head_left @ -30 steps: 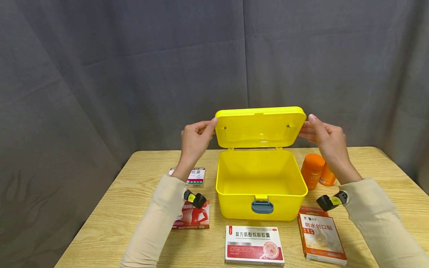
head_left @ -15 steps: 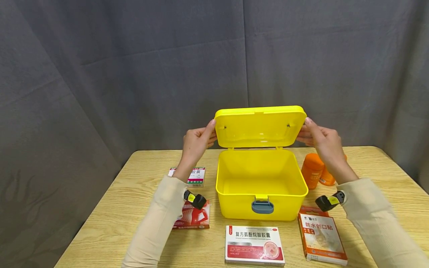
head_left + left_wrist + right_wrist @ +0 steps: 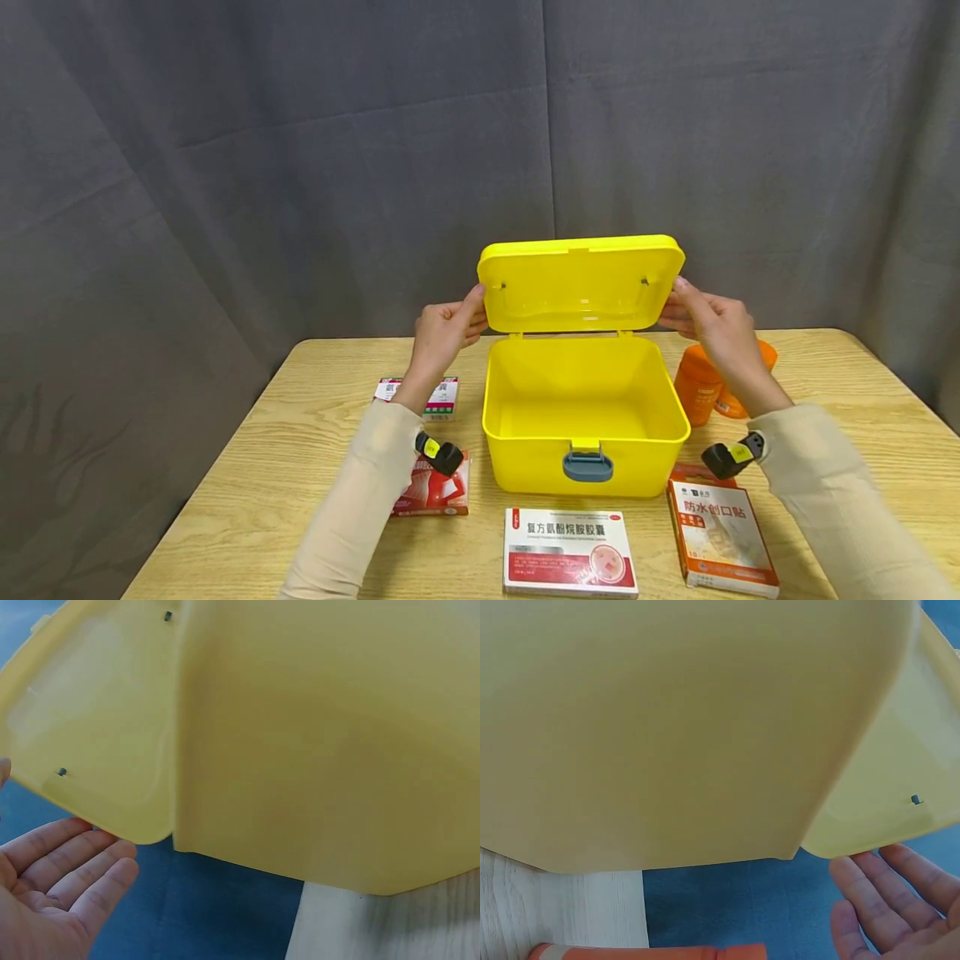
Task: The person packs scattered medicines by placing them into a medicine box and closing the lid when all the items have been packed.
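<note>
A yellow plastic box [image 3: 585, 467] stands on the table, its hinged lid [image 3: 581, 287] raised and its inside bare. My left hand [image 3: 441, 337] is at the lid's left side edge, thumb near the front face. In the left wrist view its fingers [image 3: 79, 862] are straight, with tips at the edge. At the lid's right side is my right hand [image 3: 722, 337], thumb tip by the edge. Its fingers [image 3: 885, 896] lie extended at the lid's rim in the right wrist view. A grey latch [image 3: 587, 465] hangs on the box front.
A red-and-white medicine box [image 3: 570, 552] lies in front. A bandage box [image 3: 722, 533] and orange bottles [image 3: 697, 387] are at right. Under the left arm lie a red box [image 3: 435, 492] and a white carton [image 3: 442, 396]. A grey curtain [image 3: 480, 125] hangs behind the wooden table [image 3: 247, 467].
Both hands have slid down along the lid's side edges, and the right hand has come inward to the lid. The lid has tipped back very slightly.
</note>
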`<state>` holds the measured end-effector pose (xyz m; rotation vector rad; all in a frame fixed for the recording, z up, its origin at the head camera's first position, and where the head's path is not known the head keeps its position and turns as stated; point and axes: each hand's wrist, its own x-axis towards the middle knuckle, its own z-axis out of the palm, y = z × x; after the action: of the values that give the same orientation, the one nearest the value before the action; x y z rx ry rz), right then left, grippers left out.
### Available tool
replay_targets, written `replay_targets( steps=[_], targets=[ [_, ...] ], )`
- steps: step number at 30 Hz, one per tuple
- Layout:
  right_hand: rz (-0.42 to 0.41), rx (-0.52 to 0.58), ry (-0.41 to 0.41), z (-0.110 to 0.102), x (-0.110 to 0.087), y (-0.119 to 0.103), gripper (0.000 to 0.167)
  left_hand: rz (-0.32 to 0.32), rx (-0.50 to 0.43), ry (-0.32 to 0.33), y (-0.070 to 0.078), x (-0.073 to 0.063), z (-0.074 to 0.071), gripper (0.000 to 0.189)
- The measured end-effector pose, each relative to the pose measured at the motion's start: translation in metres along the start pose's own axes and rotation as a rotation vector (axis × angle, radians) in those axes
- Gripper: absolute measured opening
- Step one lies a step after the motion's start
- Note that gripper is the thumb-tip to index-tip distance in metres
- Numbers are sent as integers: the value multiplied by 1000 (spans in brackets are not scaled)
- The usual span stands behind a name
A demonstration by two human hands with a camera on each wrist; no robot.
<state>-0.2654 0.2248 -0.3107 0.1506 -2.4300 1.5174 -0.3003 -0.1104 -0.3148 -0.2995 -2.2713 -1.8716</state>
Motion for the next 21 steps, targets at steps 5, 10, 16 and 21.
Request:
replay_targets(
  steps=[5, 10, 16, 21],
  targets=[
    [11, -17, 1, 3, 2, 1, 73, -6, 5, 8, -6, 0, 0, 62],
    [16, -26, -23, 4, 0, 3, 71, -3, 8, 14, -10, 1, 0, 57],
    [7, -27, -22, 5, -1, 7, 66, -11, 21, 2, -13, 2, -1, 48],
    [-16, -62, 2, 8, 0, 10, 58, -13, 24, -4, -13, 2, -1, 40]
  ],
)
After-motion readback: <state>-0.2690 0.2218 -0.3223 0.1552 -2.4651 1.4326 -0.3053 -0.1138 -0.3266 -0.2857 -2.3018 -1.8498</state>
